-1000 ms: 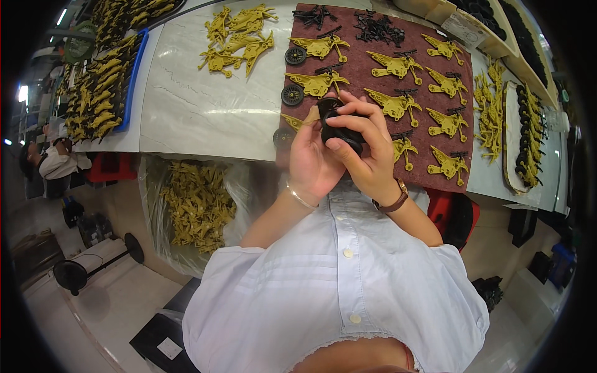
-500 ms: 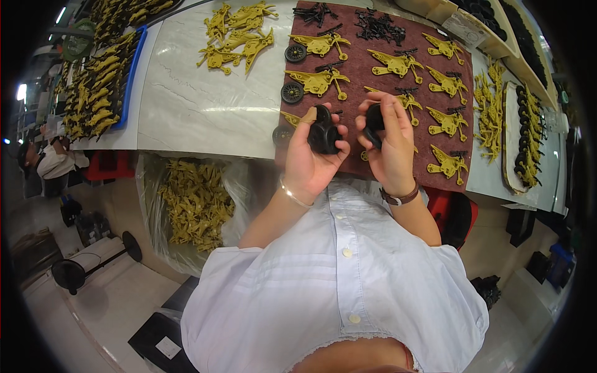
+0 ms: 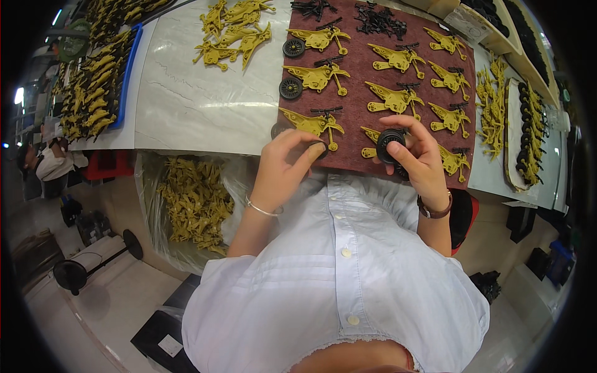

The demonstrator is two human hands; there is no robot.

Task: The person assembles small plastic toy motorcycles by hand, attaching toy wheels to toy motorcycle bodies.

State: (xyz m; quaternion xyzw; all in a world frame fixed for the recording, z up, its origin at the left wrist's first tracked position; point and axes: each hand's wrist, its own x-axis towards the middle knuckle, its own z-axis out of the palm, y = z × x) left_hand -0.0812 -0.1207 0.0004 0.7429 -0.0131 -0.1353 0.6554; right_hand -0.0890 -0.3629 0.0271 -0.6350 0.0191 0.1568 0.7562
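Note:
My left hand is closed in a pinch on a small black wheel, mostly hidden by the fingers, at the near edge of the maroon mat. In my right hand are black toy wheels; the front spoked wheel faces up under my thumb, and another dark part shows beneath it. Yellow toy motorcycle bodies with black handlebars lie in columns on the mat, one body just beyond my left hand and another beside my right. Black wheels sit at the rear ends of the left column's bodies.
The maroon mat bears piles of black handlebars. Loose yellow bodies lie on the pale tabletop. A blue tray of assembled parts stands left; a bag of yellow parts is below the table edge.
My hands have moved apart and nearer to me, the left leftward and the right rightward. Wheels clustered in my left hand before; now it pinches one, and the right hand holds a spoked wheel face up.

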